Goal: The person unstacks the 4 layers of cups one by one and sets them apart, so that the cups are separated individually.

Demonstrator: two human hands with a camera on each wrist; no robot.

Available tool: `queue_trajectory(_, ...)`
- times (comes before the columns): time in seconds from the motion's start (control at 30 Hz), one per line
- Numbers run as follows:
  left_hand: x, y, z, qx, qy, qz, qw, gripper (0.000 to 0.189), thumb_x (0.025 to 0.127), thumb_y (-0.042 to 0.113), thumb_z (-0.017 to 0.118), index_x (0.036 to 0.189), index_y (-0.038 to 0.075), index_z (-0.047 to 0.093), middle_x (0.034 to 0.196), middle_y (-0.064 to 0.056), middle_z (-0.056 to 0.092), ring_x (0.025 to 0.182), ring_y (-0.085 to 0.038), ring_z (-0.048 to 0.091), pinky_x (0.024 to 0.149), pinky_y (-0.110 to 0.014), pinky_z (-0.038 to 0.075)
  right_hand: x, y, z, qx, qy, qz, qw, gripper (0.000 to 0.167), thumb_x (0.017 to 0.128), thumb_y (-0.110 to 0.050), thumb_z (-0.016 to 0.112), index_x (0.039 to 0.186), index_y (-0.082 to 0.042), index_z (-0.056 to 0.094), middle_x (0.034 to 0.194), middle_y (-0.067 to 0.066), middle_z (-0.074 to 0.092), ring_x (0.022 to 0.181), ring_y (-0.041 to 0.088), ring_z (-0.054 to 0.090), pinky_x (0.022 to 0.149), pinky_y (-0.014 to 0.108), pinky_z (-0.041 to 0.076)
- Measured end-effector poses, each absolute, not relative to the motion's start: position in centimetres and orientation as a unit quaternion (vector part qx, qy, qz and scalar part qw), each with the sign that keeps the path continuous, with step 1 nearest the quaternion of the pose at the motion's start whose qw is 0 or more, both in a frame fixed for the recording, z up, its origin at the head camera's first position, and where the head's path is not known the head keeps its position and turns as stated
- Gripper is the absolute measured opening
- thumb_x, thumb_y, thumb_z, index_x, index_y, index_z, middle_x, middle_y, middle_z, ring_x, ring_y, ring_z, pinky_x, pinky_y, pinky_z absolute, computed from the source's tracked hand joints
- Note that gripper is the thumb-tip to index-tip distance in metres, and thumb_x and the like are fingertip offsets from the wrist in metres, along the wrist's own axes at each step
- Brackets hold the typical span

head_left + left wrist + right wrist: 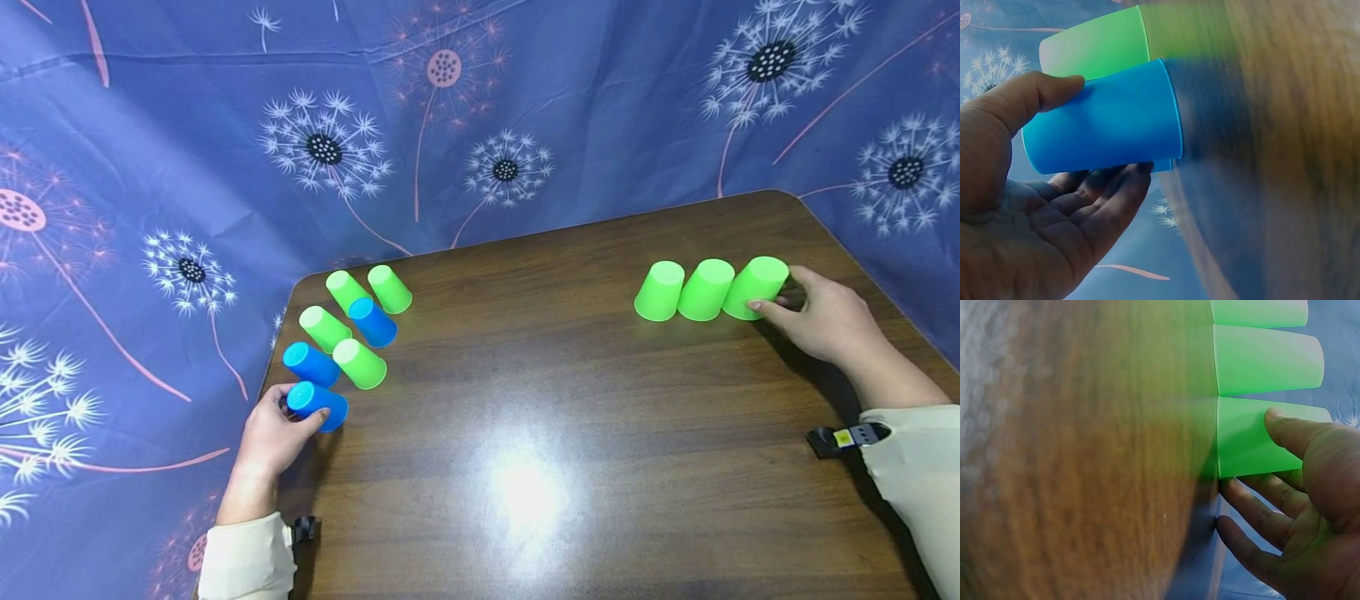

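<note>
In the head view my left hand (270,435) grips an upside-down blue cup (315,403) at the near end of the left group. The left wrist view shows its thumb over one side of that cup (1110,122) and the fingers along the other. My right hand (831,317) holds the rightmost green cup (754,288), its thumb on the near side. In the right wrist view this cup's rim (1219,440) meets the table, and the fingers lie partly hidden behind the cup. Two more green cups, a middle one (707,290) and a left one (660,292), stand beside it in a row.
Several other upside-down cups stand close together at the left, among them a green cup (360,364), a blue cup (311,364) and a farther blue cup (372,322). The brown wooden table (517,350) reaches back to a blue patterned cloth (600,125).
</note>
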State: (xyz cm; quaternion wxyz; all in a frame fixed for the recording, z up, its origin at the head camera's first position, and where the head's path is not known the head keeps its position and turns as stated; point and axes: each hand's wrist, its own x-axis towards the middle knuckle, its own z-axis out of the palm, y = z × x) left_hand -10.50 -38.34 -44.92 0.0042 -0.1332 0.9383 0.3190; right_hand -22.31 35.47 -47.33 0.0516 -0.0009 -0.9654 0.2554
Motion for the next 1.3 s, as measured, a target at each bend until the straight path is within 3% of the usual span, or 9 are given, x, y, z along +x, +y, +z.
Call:
queue_trajectory(0.17, -10.1, -38.3, -44.4, -0.141, 0.933, 0.332, 0.020, 0.093, 0.090, 0.043, 0.084, 0.150, -0.009, 0.035, 0.141, -0.035, 0.050, 0.129, -0.051, 0.055, 0.105, -0.062, 0.049, -22.2, 35.6, -47.4, -0.001, -0.965, 0.257, 0.049, 0.060, 0.100, -0.048, 0.068, 0.128, 0.002, 0.052, 0.103, 0.031, 0.068, 0.100, 0.057, 0.058, 0.078, 0.071, 0.042)
queue_trajectory(0.3, -9.7, -38.0, -43.7, -0.145, 0.930, 0.338, -0.010, 0.100, 0.087, 0.043, 0.087, 0.154, -0.007, 0.032, 0.148, -0.032, 0.047, 0.137, -0.049, 0.049, 0.111, -0.061, 0.045, -22.2, 35.7, -47.3, -0.001, -0.965, 0.256, 0.052, 0.059, 0.100, -0.048, 0.069, 0.128, 0.002, 0.053, 0.103, 0.031, 0.068, 0.101, 0.058, 0.058, 0.078, 0.071, 0.042)
queue_trajectory(0.57, -9.5, -36.8, -42.5, -0.126, 0.924, 0.350, -0.083, 0.097, 0.085, 0.035, 0.090, 0.154, -0.005, 0.035, 0.151, -0.027, 0.049, 0.141, -0.046, 0.046, 0.116, -0.059, 0.039, -22.1, 35.7, -47.2, 0.000, -0.965, 0.258, 0.050, 0.060, 0.101, -0.048, 0.068, 0.130, 0.002, 0.052, 0.105, 0.032, 0.067, 0.102, 0.058, 0.058, 0.080, 0.072, 0.042)
queue_trajectory(0.87, -10.1, -33.3, -41.0, -0.063, 0.905, 0.373, -0.193, 0.081, 0.086, 0.018, 0.090, 0.153, 0.004, 0.046, 0.149, -0.014, 0.056, 0.141, -0.034, 0.051, 0.120, -0.042, 0.038, -22.2, 35.6, -47.3, 0.000, -0.964, 0.260, 0.051, 0.060, 0.100, -0.048, 0.068, 0.130, 0.001, 0.052, 0.103, 0.029, 0.068, 0.101, 0.056, 0.058, 0.081, 0.072, 0.042)
queue_trajectory(1.1, -12.2, -29.4, -40.6, 0.039, 0.896, 0.390, -0.206, 0.071, 0.086, 0.007, 0.088, 0.147, 0.003, 0.052, 0.144, -0.008, 0.060, 0.138, -0.026, 0.055, 0.116, -0.024, 0.039, -22.3, 35.6, -47.3, -0.003, -0.964, 0.263, 0.051, 0.063, 0.100, -0.050, 0.068, 0.133, 0.002, 0.051, 0.105, 0.030, 0.068, 0.105, 0.059, 0.056, 0.085, 0.073, 0.040)
queue_trajectory(1.3, -14.1, -25.1, -40.9, 0.119, 0.879, 0.428, -0.172, 0.068, 0.088, 0.008, 0.086, 0.147, 0.006, 0.052, 0.145, -0.008, 0.061, 0.139, -0.025, 0.055, 0.118, -0.035, 0.040, -22.2, 35.8, -47.3, 0.000, -0.964, 0.261, 0.056, 0.060, 0.100, -0.048, 0.069, 0.130, 0.001, 0.052, 0.102, 0.028, 0.067, 0.102, 0.057, 0.057, 0.082, 0.072, 0.041)
